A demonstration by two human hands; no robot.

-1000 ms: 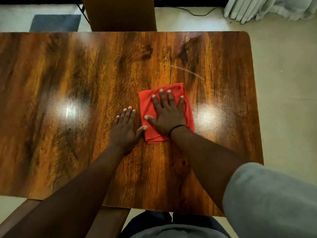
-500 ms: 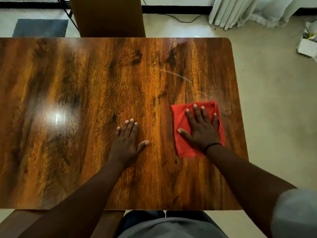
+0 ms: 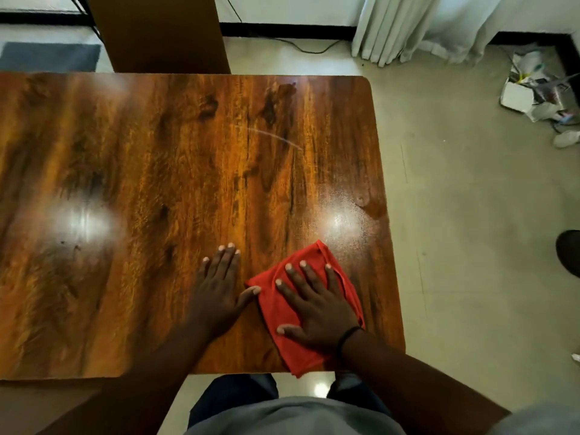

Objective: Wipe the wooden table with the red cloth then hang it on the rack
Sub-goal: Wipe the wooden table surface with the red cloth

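Observation:
The glossy wooden table fills most of the head view. A folded red cloth lies near the table's front right corner, its lower tip hanging over the front edge. My right hand lies flat on the cloth with fingers spread, pressing it to the wood. My left hand rests flat on the bare wood just left of the cloth, its thumb touching the cloth's left corner. No rack is in view.
A wooden chair back stands behind the table's far edge. White curtains hang at the back right. Crumpled papers litter the floor at the far right, and a dark shoe shows at the right edge. A grey mat lies far left.
My right hand has slid the cloth back toward me and leftward from the right edge, to the front edge next to my left hand. The left hand stayed flat on the table.

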